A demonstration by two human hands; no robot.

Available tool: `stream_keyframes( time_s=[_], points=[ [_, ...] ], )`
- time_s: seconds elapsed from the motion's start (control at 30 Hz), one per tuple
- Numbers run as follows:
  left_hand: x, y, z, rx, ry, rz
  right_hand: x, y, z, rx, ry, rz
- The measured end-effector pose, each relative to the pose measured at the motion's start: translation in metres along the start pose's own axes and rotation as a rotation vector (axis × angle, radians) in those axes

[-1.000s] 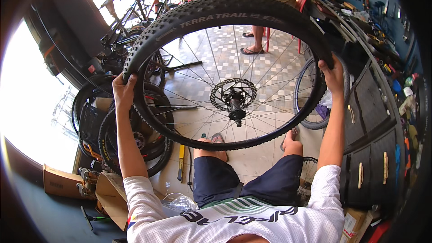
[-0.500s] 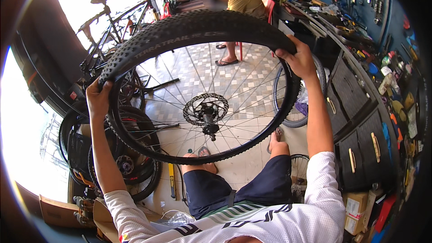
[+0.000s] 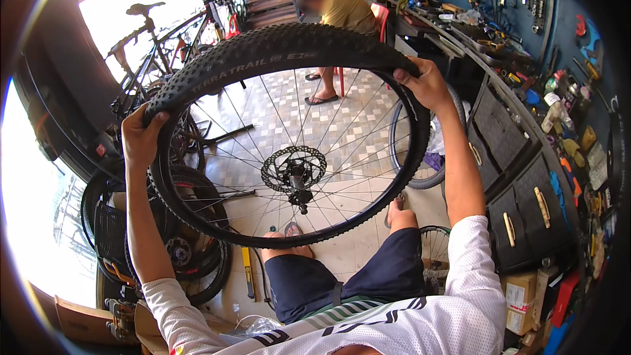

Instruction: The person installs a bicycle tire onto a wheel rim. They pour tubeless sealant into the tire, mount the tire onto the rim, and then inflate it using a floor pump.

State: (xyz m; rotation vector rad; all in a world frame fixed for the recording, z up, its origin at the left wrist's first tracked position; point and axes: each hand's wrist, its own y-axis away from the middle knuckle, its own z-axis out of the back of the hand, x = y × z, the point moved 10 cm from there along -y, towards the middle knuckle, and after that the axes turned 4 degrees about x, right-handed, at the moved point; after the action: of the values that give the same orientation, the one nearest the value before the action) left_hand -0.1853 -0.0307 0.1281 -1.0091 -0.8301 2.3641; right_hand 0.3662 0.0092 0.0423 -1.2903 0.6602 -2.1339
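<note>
The left hand (image 3: 140,137) is wrapped round the edge of a bicycle wheel (image 3: 276,46), thumb on the near side of the knobbly black tyre. Across from it, the right hand (image 3: 427,83) grips the same tyre a little farther up, its thumb pressed to the sidewall. So the wheel hangs between the two hands, tilted, its lower edge above the person's dark shorts (image 3: 381,266). Between the hands and lower than both, the brake disc (image 3: 266,169) sits round the hub (image 3: 300,185), facing the person.

Beyond the left hand I can see a bicycle (image 3: 161,49) standing by the bright opening; below that hand, more wheels (image 3: 220,266) are bunched together, with a yellow tool (image 3: 248,273) on the floor just beside them. Past the right hand, someone in a yellow shirt (image 3: 351,13) sits on a red chair (image 3: 380,20). To the right of that hand runs a cluttered workbench (image 3: 490,69) with dark drawers (image 3: 496,121), and another wheel (image 3: 430,179) stands below it, partly behind the forearm.
</note>
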Motion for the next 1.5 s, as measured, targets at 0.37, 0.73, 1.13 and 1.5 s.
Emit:
stream_keyframes(
  time_s=[0.37,0.73,1.13,1.5],
  points=[
    [0.029,-0.017,-0.002,0.08,0.037,0.031,0.09,-0.002,-0.014,-0.32,0.443,0.374],
    [-0.175,-0.016,-0.107,-0.175,-0.784,-0.585,0.1,-0.016,-0.028,-0.254,0.276,0.264],
    [-0.249,-0.031,-0.175,-0.142,-0.864,-0.829,0.098,-0.014,-0.023,-0.202,0.166,0.285],
    [-0.244,-0.039,-0.175,-0.205,-0.689,-0.857,0.113,-0.024,-0.032,-0.074,0.244,0.17]
  ],
)
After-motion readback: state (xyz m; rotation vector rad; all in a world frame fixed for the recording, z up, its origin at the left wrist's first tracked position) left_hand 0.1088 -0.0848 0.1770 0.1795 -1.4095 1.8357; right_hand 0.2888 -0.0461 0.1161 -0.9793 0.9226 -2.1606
